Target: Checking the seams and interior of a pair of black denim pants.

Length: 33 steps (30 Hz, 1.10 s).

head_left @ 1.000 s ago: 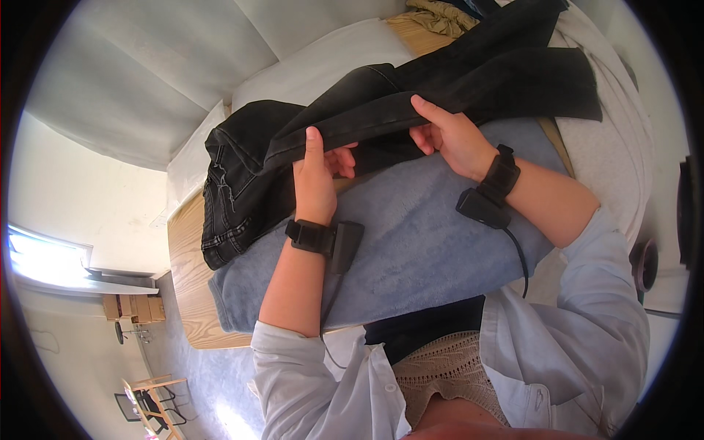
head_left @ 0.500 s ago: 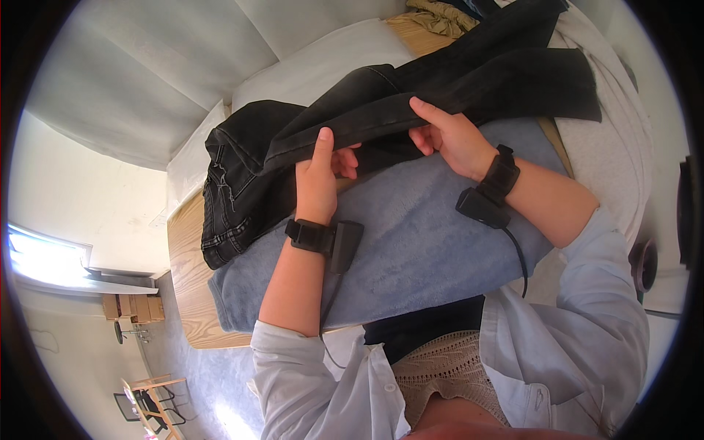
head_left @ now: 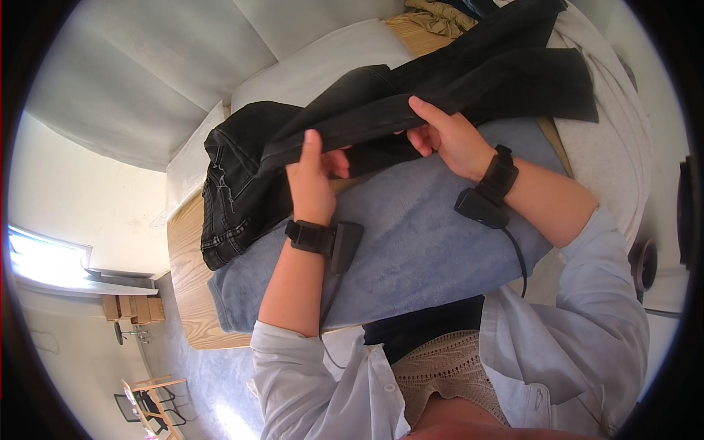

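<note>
A pair of black jeans (head_left: 352, 117) lies across the table, waistband at the left and leg ends at the upper right. My left hand (head_left: 315, 180) grips the near edge of one leg, thumb on top and fingers curled beneath. Further right along that edge, my right hand (head_left: 451, 143) pinches the same leg, also with its thumb above. Between the hands the edge is lifted a little. Under the jeans, a blue-grey fleece blanket (head_left: 411, 235) is spread over the table.
The wooden table (head_left: 192, 293) shows at the left. A khaki cloth (head_left: 444, 18) lies at the far edge, and a whitish cloth (head_left: 598, 161) hangs at the right. Grey curtain (head_left: 176, 73) fills the far left. Cardboard boxes (head_left: 136, 308) and a chair (head_left: 150, 407) stand beyond.
My left hand has shifted slightly left along the leg edge, its thumb moving with it. My right hand has stayed nearly still.
</note>
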Available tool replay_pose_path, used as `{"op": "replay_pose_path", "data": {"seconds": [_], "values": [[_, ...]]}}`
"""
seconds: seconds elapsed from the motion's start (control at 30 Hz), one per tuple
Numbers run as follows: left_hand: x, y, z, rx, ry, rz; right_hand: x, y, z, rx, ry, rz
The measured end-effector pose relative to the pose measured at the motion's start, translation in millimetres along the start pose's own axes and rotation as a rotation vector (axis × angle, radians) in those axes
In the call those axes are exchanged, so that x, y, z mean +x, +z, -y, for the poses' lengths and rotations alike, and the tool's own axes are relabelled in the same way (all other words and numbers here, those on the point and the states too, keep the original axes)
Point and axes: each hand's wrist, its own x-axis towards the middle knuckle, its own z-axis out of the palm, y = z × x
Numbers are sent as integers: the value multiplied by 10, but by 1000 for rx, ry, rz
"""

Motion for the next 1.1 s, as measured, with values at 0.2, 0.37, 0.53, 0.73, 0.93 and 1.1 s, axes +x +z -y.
{"op": "replay_pose_path", "data": {"seconds": [0.2,0.37,0.53,0.73,0.93,1.1], "values": [[115,-187,25,-207,162,-228,11,-41,36,167,-12,0],[143,-273,107,-235,174,-266,25,-85,44,202,104,-156],[142,-252,102,-250,167,-279,28,-85,81,164,171,-230],[94,-178,53,-201,129,-300,78,-150,167,67,270,-223],[51,-117,4,-108,62,-175,101,-180,65,89,56,-233],[12,-14,-31,-97,-10,-91,41,-148,42,124,-92,-222]]}}
